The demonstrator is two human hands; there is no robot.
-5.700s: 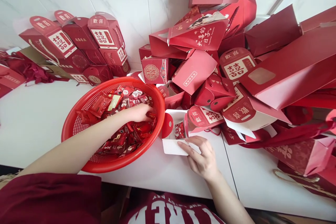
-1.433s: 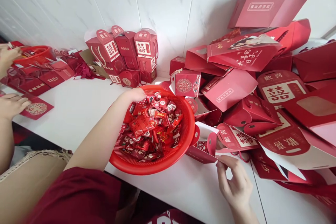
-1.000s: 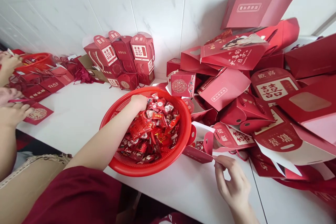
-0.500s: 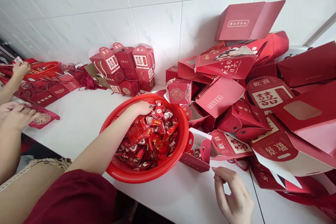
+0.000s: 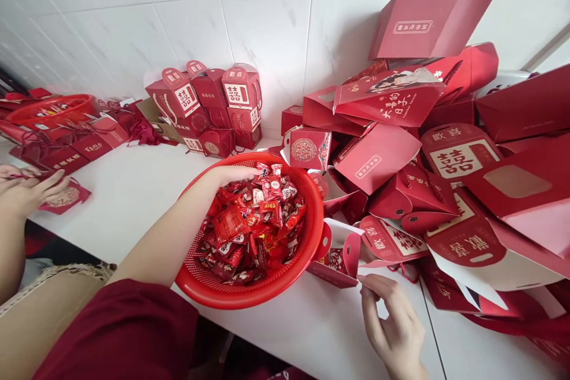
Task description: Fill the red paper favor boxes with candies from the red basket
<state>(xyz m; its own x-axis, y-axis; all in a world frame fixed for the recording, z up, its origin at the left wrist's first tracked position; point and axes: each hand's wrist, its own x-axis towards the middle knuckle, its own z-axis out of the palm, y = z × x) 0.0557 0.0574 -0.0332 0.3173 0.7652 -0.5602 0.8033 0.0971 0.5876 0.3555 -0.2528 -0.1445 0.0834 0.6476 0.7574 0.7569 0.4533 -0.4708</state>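
My left hand (image 5: 234, 173) reaches into a red plastic basket (image 5: 317, 231) heaped with wrapped candies (image 5: 262, 214). Its fingertips are hidden among the candies at the far side, so I cannot tell whether they close on any. To the basket's right stands a small open red gift box (image 5: 341, 278) with a few wrapped candies inside. The bent fingers of my right hand (image 5: 394, 320) come together in a pinch at this box's near right corner.
Many red gift boxes (image 5: 378, 154) are piled on the right, some open. Finished-looking boxes (image 5: 209, 113) stand stacked against the tiled wall. At left, another person's hands (image 5: 31, 190) handle a red pouch (image 5: 66, 196), near a second red basket (image 5: 84, 104) and more boxes (image 5: 71, 151).
My left hand has shifted slightly upward, and candies near its fingertips are heaped higher. My right fingertips are closer to the box corner. One of the other person's arms has left the far basket.
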